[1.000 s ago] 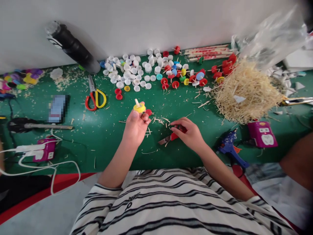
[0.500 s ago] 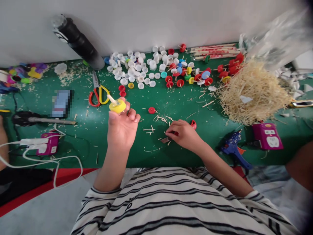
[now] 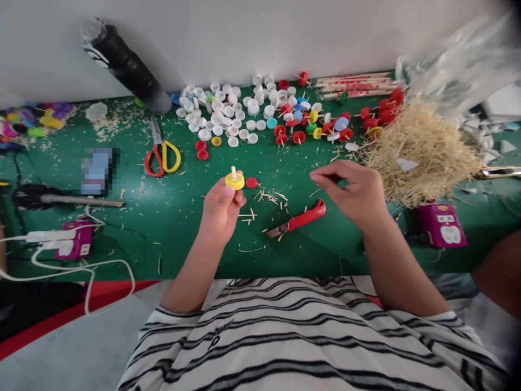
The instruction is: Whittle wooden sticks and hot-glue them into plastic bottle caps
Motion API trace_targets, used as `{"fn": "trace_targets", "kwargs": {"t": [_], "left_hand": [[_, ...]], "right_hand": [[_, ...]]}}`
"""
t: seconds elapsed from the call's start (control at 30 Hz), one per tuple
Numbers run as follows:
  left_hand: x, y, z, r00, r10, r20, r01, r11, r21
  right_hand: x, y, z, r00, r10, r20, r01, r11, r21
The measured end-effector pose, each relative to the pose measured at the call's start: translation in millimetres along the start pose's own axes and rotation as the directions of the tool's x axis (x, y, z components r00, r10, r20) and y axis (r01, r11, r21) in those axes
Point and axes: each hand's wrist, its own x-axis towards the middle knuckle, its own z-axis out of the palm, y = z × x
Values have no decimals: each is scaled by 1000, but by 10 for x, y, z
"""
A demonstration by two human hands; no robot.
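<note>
My left hand pinches a yellow bottle cap with a short wooden stick standing up from its middle. Just to the right of it, a red cap lies on the green table. A knife with a red handle rests on the table between my hands, its blade pointing left. My right hand is raised above and to the right of the knife, thumb and fingertips pressed together. Whether anything small is between them cannot be made out. Thin wood slivers are scattered near the knife.
Many white caps and coloured caps on sticks spread along the back. Scissors, a phone and a black bottle stand or lie left. Right are a heap of straw-like shavings and a purple socket block.
My right hand has let go of the knife and moved up and to the right. My left hand has carried the yellow cap rightward and slightly down, beside the red cap.
</note>
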Motion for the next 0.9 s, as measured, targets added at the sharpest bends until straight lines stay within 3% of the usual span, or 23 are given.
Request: {"fn": "trace_targets", "kwargs": {"t": [0.1, 0.33, 0.57, 0.67, 0.77, 0.9], "left_hand": [[13, -43, 0, 1000, -6, 17, 5, 1000, 19], [71, -152, -9, 996, -83, 15, 81, 992, 95], [68, -420, -23, 981, -136, 140, 95, 959, 266], [17, -542, 35, 964, -81, 254, -10, 941, 339], [-38, -634, 74, 939, -22, 344, -121, 914, 388], [-68, -699, 50, 928, -5, 372, -138, 924, 356]], "right_hand": [[-22, 38, -58, 1000, -10, -9, 10, 1000, -14], [-283, 232, -45, 976, 54, 209, -47, 998, -43], [-610, 188, 97, 940, 228, 255, -265, 957, 119], [-670, 68, 290, 912, 290, 289, -382, 859, 343], [-670, -53, 488, 903, 303, 305, -429, 679, 596], [-628, -158, 654, 891, 336, 305, -445, 511, 735]]}}
